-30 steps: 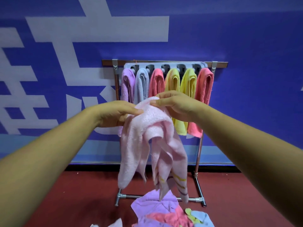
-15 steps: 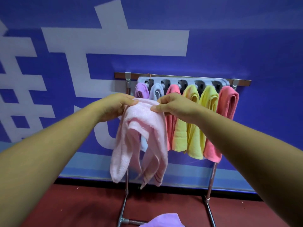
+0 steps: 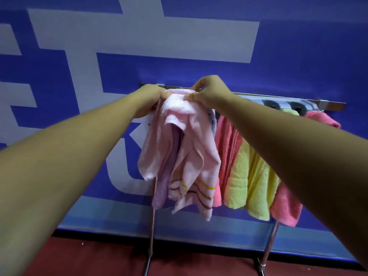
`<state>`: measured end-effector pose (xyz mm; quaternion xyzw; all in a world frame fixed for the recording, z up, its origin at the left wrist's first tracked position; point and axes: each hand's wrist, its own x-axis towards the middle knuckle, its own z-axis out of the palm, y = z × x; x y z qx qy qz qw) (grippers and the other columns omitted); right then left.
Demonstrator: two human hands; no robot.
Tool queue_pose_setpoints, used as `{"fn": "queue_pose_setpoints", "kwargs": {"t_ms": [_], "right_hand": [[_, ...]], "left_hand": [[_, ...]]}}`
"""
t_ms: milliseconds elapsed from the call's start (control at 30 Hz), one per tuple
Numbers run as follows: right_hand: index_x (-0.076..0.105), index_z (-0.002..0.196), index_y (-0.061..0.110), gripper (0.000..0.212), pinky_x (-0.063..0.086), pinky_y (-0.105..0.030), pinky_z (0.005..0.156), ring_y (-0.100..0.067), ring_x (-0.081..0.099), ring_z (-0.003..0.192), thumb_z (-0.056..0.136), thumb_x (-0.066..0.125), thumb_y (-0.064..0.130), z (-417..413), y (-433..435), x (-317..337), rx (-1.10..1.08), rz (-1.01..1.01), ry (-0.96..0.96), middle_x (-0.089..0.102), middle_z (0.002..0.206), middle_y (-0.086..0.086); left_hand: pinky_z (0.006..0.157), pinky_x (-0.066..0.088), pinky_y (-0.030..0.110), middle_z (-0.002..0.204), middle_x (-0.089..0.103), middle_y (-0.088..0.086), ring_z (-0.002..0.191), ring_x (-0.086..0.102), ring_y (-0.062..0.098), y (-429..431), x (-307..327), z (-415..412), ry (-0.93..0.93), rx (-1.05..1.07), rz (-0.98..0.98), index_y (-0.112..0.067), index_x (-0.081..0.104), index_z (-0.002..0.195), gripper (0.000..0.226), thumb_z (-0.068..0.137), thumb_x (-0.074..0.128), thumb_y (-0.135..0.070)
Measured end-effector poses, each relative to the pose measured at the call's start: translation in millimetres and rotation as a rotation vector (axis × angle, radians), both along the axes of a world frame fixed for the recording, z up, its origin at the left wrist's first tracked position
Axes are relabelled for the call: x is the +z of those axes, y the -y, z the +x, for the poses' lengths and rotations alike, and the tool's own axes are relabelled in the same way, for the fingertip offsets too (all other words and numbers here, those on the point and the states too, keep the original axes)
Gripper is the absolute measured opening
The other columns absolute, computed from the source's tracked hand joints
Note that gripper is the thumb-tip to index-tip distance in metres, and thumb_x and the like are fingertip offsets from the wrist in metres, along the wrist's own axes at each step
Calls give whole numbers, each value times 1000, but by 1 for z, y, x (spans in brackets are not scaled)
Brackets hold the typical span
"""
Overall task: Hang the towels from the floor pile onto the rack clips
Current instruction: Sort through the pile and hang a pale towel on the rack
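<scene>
A pale pink towel (image 3: 191, 156) with striped ends hangs bunched at the left end of the rack's top bar (image 3: 330, 105). My left hand (image 3: 151, 100) grips its top edge from the left, and my right hand (image 3: 209, 92) pinches the same edge from the right, both up against the bar. Behind the pink towel a purple towel (image 3: 165, 176) shows through. To the right hang a coral towel (image 3: 227, 148), yellow towels (image 3: 249, 176) and another coral towel (image 3: 286, 204). Two grey clips (image 3: 282, 104) show above them. The floor pile is out of view.
The rack stands on metal legs (image 3: 151, 236) against a blue wall with large white lettering (image 3: 139, 36). Red floor (image 3: 99, 261) runs along the bottom. My right forearm crosses in front of the hung towels.
Both hands have lifted the pink towel up to the left end of the bar. The view has moved closer and up, and the floor pile has dropped out of sight.
</scene>
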<state>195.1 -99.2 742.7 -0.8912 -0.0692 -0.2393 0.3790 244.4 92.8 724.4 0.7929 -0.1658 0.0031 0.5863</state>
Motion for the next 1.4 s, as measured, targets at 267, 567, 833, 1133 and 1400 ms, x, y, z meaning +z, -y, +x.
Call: {"fn": "queue_pose_setpoints", "kwargs": {"t_ms": [267,567,833,1133,1400], "right_hand": [[55,82,21,19,49,-37,83,-27,61,96,86,72,27,58,-8,-25,-173,-264,128,60,88,2],[54,70,14,24,29,-33,67,-36,57,88,93,52,22,-5,-21,-35,-254,-550,253,56,84,-10],[41,138,4,70,40,-37,107,-28,46,131,72,50,27,-13,-49,-110,32,112,93,45,143,-18],[35,142,12,57,41,-34,67,-38,64,87,88,47,0,-2,-40,-130,-35,78,94,67,101,-20],[38,142,11,53,43,-32,85,-32,60,108,91,51,5,-30,-31,-152,52,67,-15,61,125,-14]], "left_hand": [[54,45,26,79,69,9,61,59,22,15,-42,47,-12,75,-7,-10,73,93,18,85,67,-24],[81,53,40,95,57,4,87,57,16,3,-63,24,327,42,-95,-38,61,101,10,92,64,-35],[100,46,57,129,60,0,114,61,23,7,-67,-10,169,-140,-108,-46,59,125,29,97,54,-37],[98,49,59,124,65,-6,118,62,21,10,-78,-20,129,-127,-57,-61,44,132,52,84,60,-51],[96,54,46,109,65,-7,115,64,20,-2,-111,-37,10,-2,-46,-28,54,126,28,98,55,-29]]}}
